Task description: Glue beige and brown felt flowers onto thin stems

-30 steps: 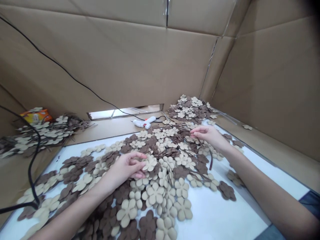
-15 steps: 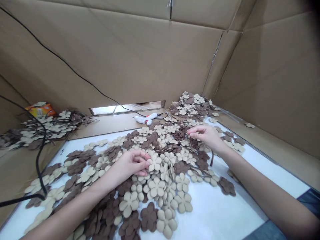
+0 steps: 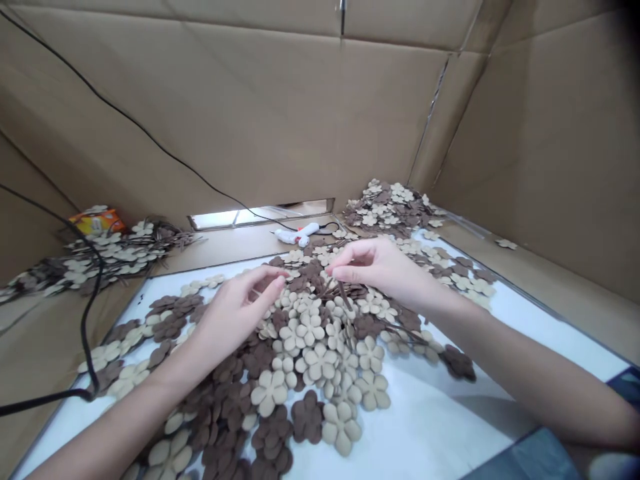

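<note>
My right hand (image 3: 383, 270) is above the middle of the flower pile, thumb and fingertips pinched on a thin brown strip (image 3: 344, 295) that hangs below them. Facing it, my left hand (image 3: 245, 300) has its thumb and fingertips close together over the pile; whatever is between them, if anything, is too small to make out. Beneath both hands lie many five-petalled fabric flowers, such as a beige flower (image 3: 320, 361) and a dark brown flower (image 3: 307, 417), heaped on a white board (image 3: 415, 413).
A white glue gun (image 3: 299, 235) rests behind the pile, its black cable (image 3: 165, 152) running up left. More flowers are heaped at back right (image 3: 393, 207) and at left (image 3: 120, 250), beside an orange-yellow packet (image 3: 99, 222). Cardboard walls (image 3: 240, 100) surround the surface.
My right hand has moved left towards the middle, carrying the brown strip. The left hand has left the beige flower and risen slightly, back and left. The view has shifted a little.
</note>
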### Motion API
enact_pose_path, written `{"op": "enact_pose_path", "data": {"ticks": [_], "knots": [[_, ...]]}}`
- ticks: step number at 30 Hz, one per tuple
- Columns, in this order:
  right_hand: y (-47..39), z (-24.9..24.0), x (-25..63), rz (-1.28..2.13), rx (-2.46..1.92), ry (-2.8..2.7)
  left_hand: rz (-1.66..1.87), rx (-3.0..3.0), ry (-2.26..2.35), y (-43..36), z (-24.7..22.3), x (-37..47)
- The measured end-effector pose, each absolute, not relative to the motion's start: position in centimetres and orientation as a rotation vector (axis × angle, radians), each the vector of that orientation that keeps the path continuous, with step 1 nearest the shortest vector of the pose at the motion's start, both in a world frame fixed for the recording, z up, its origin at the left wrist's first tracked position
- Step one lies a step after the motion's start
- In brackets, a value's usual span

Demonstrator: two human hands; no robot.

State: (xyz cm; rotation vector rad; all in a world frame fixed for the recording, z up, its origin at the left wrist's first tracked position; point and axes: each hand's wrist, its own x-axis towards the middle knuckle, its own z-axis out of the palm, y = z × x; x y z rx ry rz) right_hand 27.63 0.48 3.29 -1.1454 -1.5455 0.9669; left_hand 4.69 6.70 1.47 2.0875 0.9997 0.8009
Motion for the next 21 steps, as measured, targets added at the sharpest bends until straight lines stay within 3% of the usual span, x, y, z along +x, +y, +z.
{"op": "enact_pose_path", "data": {"ticks": [10, 15, 21], "knots": [[2.5, 2.6, 21.1, 1.208, -0.851, -1.372, 0.777, 1.811, 0.779, 4.0, 1.5, 5.4], [3.3, 1.7, 22.2, 1.461, -0.846, -1.286, 0.691, 1.676, 0.722, 4.1, 1.0, 5.5], [4.2, 2.7, 24.2, 1.411, -0.987, -1.551, 0.569, 1.459, 0.668, 4.1, 0.7, 5.6]]}}
